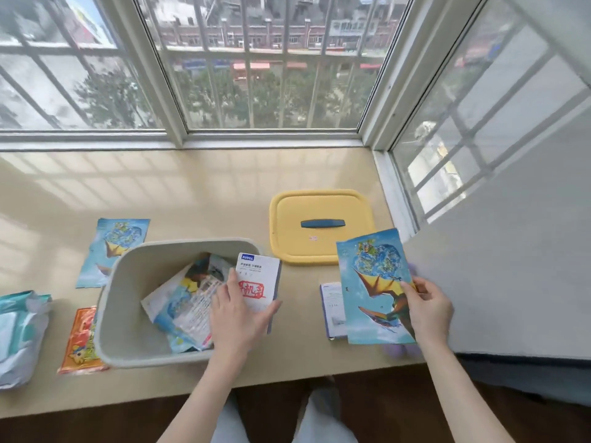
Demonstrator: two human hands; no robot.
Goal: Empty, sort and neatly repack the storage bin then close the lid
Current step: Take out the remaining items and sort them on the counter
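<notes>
A grey storage bin [121, 314] stands open on the beige sill, with several blue printed packets [185, 302] lying inside. My left hand [238, 314] holds a white box with a red stamp [257, 276] over the bin's right rim. My right hand [428, 310] grips a blue picture packet [374, 282] by its right edge, right of the bin. The yellow lid [319, 231] with a blue handle lies flat behind, between the two hands.
Another blue packet [112, 247] lies left of the bin. An orange packet [80, 342] and a pale plastic-wrapped pack [19, 334] lie at the near left. A white box [332, 310] rests under the held packet. Window frames close the back and right.
</notes>
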